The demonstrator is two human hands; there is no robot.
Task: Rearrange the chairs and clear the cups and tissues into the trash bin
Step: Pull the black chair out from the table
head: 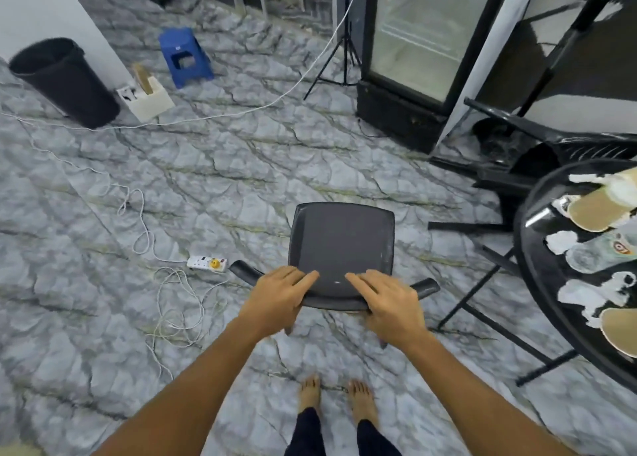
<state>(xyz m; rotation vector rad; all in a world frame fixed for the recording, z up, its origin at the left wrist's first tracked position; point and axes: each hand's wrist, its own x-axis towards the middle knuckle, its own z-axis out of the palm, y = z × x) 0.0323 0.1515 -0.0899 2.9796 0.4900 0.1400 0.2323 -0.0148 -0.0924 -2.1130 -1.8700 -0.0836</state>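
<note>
A black chair (pixel 341 238) stands on the marble floor right in front of me, seat facing away. My left hand (pixel 277 297) grips the curved backrest on its left side, fingers over the top. My right hand (pixel 386 300) grips the backrest on its right side the same way. At the right edge a round black table (pixel 537 283) carries paper cups (pixel 593 214), a clear plastic cup (pixel 599 254) and crumpled white tissues (pixel 586 295). A black trash bin (pixel 65 80) stands at the far left by the wall.
A second black chair (pixel 551 145) lies beyond the table. White cables and a power strip (pixel 208 263) trail over the floor to my left. A blue stool (pixel 184 56), a white box (pixel 148 99), a tripod (pixel 339 59) and a glass-door fridge (pixel 410 52) stand further back.
</note>
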